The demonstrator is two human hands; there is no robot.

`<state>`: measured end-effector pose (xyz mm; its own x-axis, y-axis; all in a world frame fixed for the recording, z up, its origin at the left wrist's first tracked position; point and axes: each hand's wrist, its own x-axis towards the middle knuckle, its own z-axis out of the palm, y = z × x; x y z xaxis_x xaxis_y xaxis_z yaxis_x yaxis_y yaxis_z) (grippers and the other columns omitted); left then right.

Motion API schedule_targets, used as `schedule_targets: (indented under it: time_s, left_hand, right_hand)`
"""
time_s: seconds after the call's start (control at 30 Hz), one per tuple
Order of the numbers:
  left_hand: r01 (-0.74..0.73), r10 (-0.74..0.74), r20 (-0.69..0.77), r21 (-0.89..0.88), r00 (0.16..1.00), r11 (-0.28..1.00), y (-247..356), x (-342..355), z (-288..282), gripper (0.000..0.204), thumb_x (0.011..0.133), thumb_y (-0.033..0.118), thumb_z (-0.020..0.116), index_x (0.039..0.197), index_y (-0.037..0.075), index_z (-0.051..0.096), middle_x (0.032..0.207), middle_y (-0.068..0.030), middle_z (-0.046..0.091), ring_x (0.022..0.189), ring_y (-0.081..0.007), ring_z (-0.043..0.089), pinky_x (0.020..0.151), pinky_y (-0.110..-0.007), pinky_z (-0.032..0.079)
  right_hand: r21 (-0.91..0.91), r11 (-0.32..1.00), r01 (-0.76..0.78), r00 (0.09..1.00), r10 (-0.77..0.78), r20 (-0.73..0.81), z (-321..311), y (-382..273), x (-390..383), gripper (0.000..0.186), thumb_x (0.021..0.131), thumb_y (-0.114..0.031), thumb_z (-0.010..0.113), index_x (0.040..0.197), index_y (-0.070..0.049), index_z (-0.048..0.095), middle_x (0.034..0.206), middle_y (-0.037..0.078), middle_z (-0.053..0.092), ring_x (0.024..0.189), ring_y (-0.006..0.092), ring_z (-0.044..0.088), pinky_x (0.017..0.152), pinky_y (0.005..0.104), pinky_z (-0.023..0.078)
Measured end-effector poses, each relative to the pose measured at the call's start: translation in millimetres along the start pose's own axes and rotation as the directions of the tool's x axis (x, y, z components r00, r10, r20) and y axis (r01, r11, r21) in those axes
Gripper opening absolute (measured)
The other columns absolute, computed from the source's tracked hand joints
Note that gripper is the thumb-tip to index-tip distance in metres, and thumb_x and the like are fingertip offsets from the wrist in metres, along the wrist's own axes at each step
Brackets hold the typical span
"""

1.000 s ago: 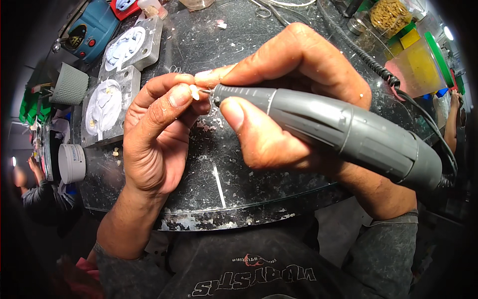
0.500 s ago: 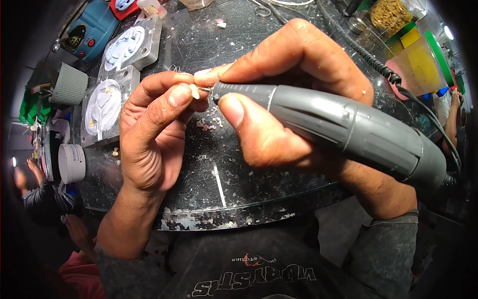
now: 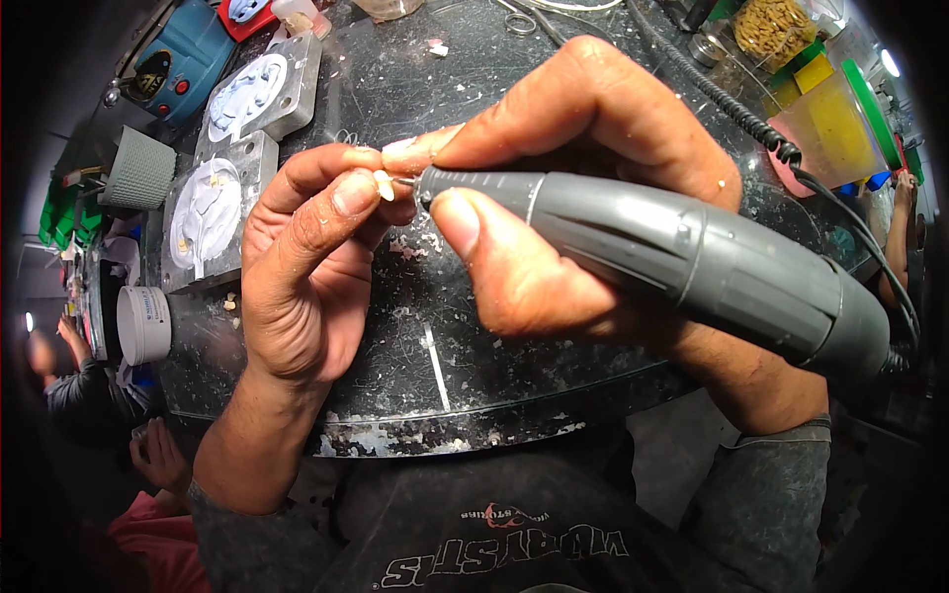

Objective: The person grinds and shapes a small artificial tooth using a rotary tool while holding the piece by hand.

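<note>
My left hand [image 3: 311, 252] pinches a small cream-coloured artificial tooth [image 3: 385, 185] between thumb and fingertips. Wrapped round a dark grey rotary handpiece [image 3: 633, 227] is my right hand [image 3: 554, 198], its thumb and forefinger close to the nose. The thin metal bur [image 3: 403, 181] at the tip points left and meets the tooth or lies just beside it; I cannot tell which. The fingertips of both hands almost touch above the bur. Pale dust clings to my fingers.
Two metal flask halves [image 3: 259, 166] holding white moulds stand at the left, near a white tub [image 3: 144, 324] and a grey basket [image 3: 140, 168]. A blue machine [image 3: 178, 64] is behind. A coiled cable [image 3: 736, 119] and green-lidded container [image 3: 840, 128] lie right. Co-workers show at both edges.
The tooth has turned slightly in my left fingertips, and both hands have shifted only a little. At the far left, a co-worker's hand has moved.
</note>
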<state>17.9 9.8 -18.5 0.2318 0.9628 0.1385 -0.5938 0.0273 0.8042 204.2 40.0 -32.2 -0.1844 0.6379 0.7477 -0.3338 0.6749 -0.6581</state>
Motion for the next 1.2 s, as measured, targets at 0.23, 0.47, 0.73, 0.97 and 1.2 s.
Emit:
schedule_targets:
  time_s: [0.23, 0.47, 0.73, 0.97, 1.2]
  left_hand:
    - [-0.012, 0.012, -0.007, -0.008, 1.0, 1.0, 2.1, -0.6, 0.7, 0.019, 0.09, 0.004, 0.061, 0.108, -0.002, 0.065, 0.102, -0.0159, 0.069, 0.093, -0.0201, 0.066, 0.09, -0.033, 0.052]
    - [0.01, -0.01, -0.006, -0.027, 1.0, 1.0, 2.1, -2.1, -1.0, 0.019, 0.091, 0.004, 0.061, 0.108, -0.002, 0.064, 0.102, -0.0155, 0.069, 0.094, -0.02, 0.066, 0.09, -0.033, 0.052]
    - [-0.015, 0.016, -0.009, 0.023, 1.0, 1.0, 2.1, -2.2, 2.3, 0.018, 0.091, 0.004, 0.061, 0.108, -0.001, 0.064, 0.103, -0.0162, 0.069, 0.094, -0.02, 0.067, 0.09, -0.033, 0.052]
    - [-0.031, 0.03, 0.031, 0.022, 0.999, 0.999, 1.1, -0.1, -0.7, 0.018, 0.091, 0.003, 0.061, 0.108, -0.001, 0.065, 0.103, -0.0162, 0.069, 0.095, -0.0197, 0.066, 0.09, -0.033, 0.052]
    - [-0.054, 0.052, 0.035, 0.051, 0.998, 0.997, 0.1, 0.7, -0.9, 0.019, 0.091, 0.003, 0.06, 0.109, -0.002, 0.064, 0.104, -0.0163, 0.069, 0.096, -0.0197, 0.066, 0.09, -0.033, 0.052]
  right_hand:
    - [-0.073, 0.997, 0.008, 0.994, 0.0, 0.107, 2.2, -27.5, 14.8, 0.019, 0.078, 0.003, 0.067, 0.094, 0.001, 0.058, 0.094, 0.015, 0.069, 0.092, 0.0206, 0.069, 0.085, 0.0327, 0.057]
    - [-0.226, 0.969, -0.103, 0.986, 0.13, 0.107, -1.7, -30.3, 13.9, 0.018, 0.078, 0.003, 0.068, 0.094, 0.001, 0.06, 0.093, 0.014, 0.068, 0.092, 0.0211, 0.069, 0.085, 0.0334, 0.057]
    - [-0.076, 0.997, -0.019, 1.0, 0.018, -0.003, 3.9, -14.8, 4.3, 0.018, 0.077, 0.003, 0.068, 0.093, 0.002, 0.06, 0.093, 0.013, 0.067, 0.092, 0.0214, 0.07, 0.085, 0.0329, 0.057]
    - [0.037, 0.976, -0.214, 0.974, 0.216, -0.073, 7.7, -28.5, 11.0, 0.018, 0.077, 0.003, 0.067, 0.094, 0.001, 0.06, 0.093, 0.013, 0.068, 0.092, 0.0208, 0.069, 0.085, 0.0331, 0.057]
    - [-0.121, 0.98, -0.161, 0.985, 0.167, 0.041, -0.2, -23.0, 7.7, 0.017, 0.078, 0.003, 0.066, 0.094, 0.001, 0.059, 0.094, 0.015, 0.069, 0.092, 0.0204, 0.069, 0.085, 0.0332, 0.057]
